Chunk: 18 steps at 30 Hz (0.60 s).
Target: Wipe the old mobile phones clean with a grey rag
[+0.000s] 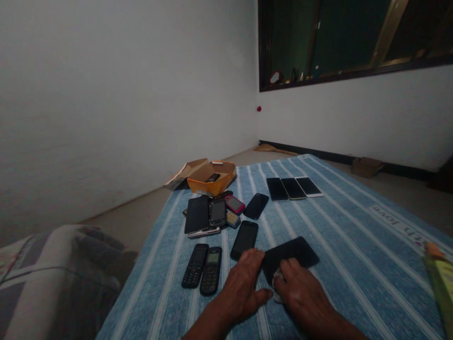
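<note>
My left grip lies flat, fingers pressed together against the black smartphone, steadying it on the striped blue sheet, while my right grip pinches a pale rag to it.

This looks like a plain room in a home. It has bare white walls, a big dark window up high, and a blue striped cloth with lots of phones on it.
</note>
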Available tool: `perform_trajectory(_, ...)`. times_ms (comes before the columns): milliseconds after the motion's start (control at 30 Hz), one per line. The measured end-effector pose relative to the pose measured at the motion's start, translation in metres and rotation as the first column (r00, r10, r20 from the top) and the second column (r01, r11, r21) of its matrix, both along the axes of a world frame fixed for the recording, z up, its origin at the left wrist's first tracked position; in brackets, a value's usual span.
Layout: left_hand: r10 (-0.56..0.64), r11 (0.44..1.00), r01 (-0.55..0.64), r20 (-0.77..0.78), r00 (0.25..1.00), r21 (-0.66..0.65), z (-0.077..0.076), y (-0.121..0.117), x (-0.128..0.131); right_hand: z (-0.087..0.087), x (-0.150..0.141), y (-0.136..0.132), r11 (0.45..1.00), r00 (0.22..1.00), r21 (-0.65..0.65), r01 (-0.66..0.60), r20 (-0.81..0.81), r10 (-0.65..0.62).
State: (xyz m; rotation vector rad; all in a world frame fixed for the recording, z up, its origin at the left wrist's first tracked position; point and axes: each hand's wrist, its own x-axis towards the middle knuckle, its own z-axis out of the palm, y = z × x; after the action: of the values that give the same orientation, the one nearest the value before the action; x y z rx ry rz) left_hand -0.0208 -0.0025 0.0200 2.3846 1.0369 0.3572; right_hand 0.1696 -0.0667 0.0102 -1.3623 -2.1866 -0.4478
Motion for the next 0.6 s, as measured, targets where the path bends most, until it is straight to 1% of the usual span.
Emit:
perform_trajectory(67, 0.013, 1.0, -0.013, 0.001, 1.0, -0.01, 0.005, -0.001, 0.002, 0.001, 0.0, -0.001, 1.0, 1.0, -0.019, -0.007, 0.017, 0.008)
perform_trajectory(167, 0.015, 1.0, -0.016, 0.035, 0.999, 0.007, 0.01, -0.002, 0.006, 0.001, 0.0, -0.001, 0.999, 0.998, -0.017, -0.028, 0.054, 0.028)
perform_trajectory(400, -0.001, 0.995, -0.01, 0.106, 0.994, 0.103, 0.01, -0.002, 0.007, -0.002, -0.011, 0.002, 0.996, 0.994, 0.005, -0.086, 0.072, 0.086)
perform_trajectory(500, -0.007, 0.994, -0.007, 0.118, 0.993, 0.112, 0.009, -0.002, 0.006, 0.0, -0.012, 0.002, 0.997, 0.994, -0.026, -0.076, 0.07, 0.078)
perform_trajectory(600, 0.018, 0.996, -0.025, 0.081, 0.997, 0.085, 0.008, -0.002, 0.005, 0.004, -0.004, 0.002, 0.996, 0.996, -0.089, -0.032, 0.078, 0.039)
